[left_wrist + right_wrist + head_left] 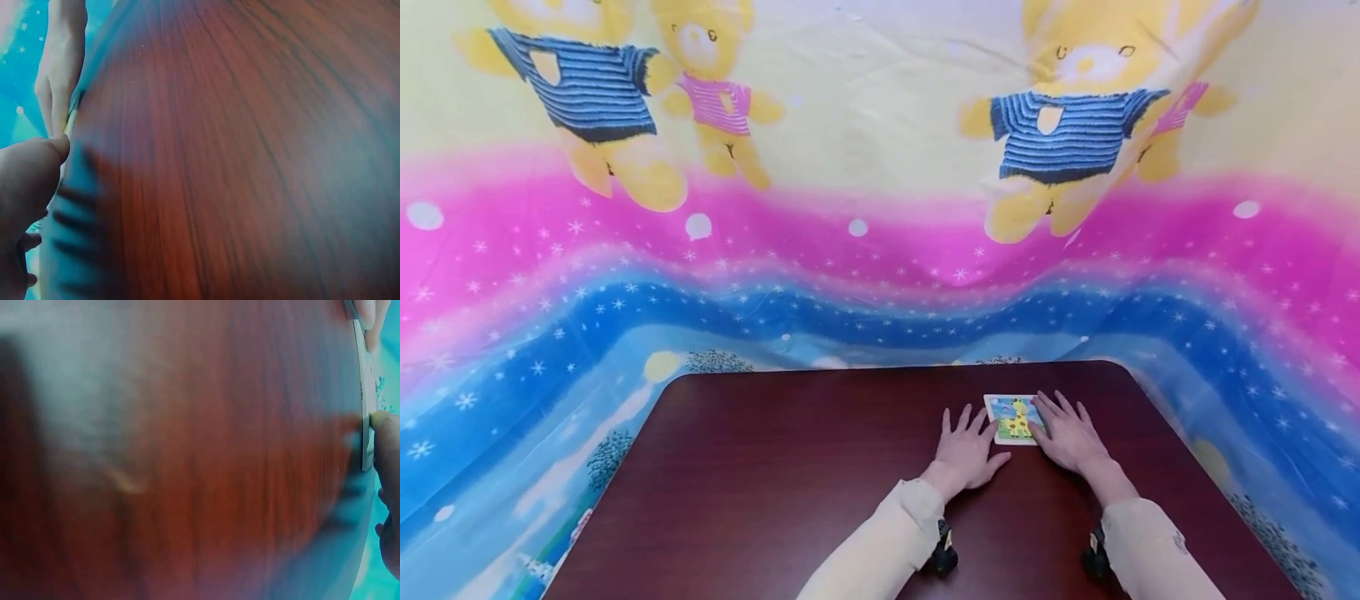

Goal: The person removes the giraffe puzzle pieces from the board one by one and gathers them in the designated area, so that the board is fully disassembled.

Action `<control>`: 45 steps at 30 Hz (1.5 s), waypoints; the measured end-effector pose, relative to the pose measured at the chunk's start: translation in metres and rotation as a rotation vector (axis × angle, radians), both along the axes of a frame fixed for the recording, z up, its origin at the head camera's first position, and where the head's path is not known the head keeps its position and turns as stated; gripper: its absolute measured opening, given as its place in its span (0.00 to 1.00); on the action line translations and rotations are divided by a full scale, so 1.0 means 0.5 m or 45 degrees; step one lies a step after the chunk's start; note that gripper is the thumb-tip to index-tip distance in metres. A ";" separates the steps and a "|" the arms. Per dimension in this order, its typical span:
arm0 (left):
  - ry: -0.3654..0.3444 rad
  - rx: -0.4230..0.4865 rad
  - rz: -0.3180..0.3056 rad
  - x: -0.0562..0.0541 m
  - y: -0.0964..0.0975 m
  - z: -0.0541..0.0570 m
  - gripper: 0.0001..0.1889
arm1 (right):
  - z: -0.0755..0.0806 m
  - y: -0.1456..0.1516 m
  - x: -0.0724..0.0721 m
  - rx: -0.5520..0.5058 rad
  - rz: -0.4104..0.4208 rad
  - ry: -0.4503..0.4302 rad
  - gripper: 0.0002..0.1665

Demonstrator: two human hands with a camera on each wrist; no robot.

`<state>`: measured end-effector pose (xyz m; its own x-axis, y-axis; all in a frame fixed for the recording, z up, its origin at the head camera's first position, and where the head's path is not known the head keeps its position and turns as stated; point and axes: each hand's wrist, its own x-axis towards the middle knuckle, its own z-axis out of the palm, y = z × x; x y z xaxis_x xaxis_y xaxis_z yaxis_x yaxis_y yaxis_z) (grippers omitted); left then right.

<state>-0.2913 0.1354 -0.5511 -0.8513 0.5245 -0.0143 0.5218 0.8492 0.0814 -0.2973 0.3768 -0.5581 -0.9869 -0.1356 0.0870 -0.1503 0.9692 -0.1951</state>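
Observation:
A small flat board with a giraffe picture and a white border [1017,419] lies on the table toward its far right. My left hand [967,450] is at the board's left side, fingers spread, with fingertips right at the border. Over the board's right edge lies my right hand [1070,435], its fingers extended and covering that edge. From the right wrist the board's pale thin edge [364,394] shows side-on, with the right thumb [382,422] against it. In the left wrist view, the left thumb [57,149] is beside the same board, seen nearly edge-on.
The dark red-brown wooden table [775,483] has rounded far corners. Behind and around it hangs a cloth backdrop [865,250] with bears and snowflakes. A small black device sits at the left wrist [943,550], another at the right wrist [1096,554].

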 end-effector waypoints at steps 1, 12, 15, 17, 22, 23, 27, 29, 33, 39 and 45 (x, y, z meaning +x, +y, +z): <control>0.001 0.001 -0.006 0.003 -0.005 0.000 0.35 | 0.000 -0.006 0.004 -0.002 0.006 0.007 0.40; 0.025 -0.034 -0.057 0.050 -0.101 0.005 0.37 | -0.001 -0.071 0.054 -0.004 0.076 0.034 0.41; 0.025 -0.034 -0.077 0.061 -0.130 0.008 0.37 | -0.001 -0.090 0.064 -0.013 0.118 0.041 0.41; 0.015 -0.033 -0.084 0.066 -0.148 0.009 0.37 | 0.001 -0.103 0.069 -0.006 0.146 0.045 0.42; -0.016 -0.019 -0.084 0.078 -0.196 0.005 0.38 | 0.007 -0.142 0.077 0.005 0.206 0.031 0.42; -0.026 -0.016 -0.083 0.080 -0.205 0.005 0.37 | 0.008 -0.150 0.078 0.005 0.218 0.028 0.42; -0.042 -0.018 -0.087 0.097 -0.244 0.010 0.38 | 0.010 -0.183 0.083 0.012 0.267 0.021 0.43; -0.035 -0.031 -0.083 0.108 -0.262 0.016 0.38 | 0.012 -0.198 0.086 0.010 0.285 0.006 0.44; 0.002 -0.040 -0.067 0.126 -0.291 0.024 0.38 | 0.016 -0.223 0.091 -0.006 0.331 -0.035 0.46; 0.090 0.016 -0.057 0.111 -0.294 0.027 0.37 | 0.023 -0.226 0.093 -0.037 0.334 -0.030 0.46; 0.114 0.029 0.004 0.060 -0.283 0.011 0.41 | 0.018 -0.217 0.096 -0.033 0.308 -0.041 0.48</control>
<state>-0.2614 -0.0061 -0.5457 -0.8503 0.5212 0.0738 0.5252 0.8493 0.0540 -0.2494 0.2684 -0.5493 -0.9284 -0.3661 0.0629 -0.3705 0.9005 -0.2278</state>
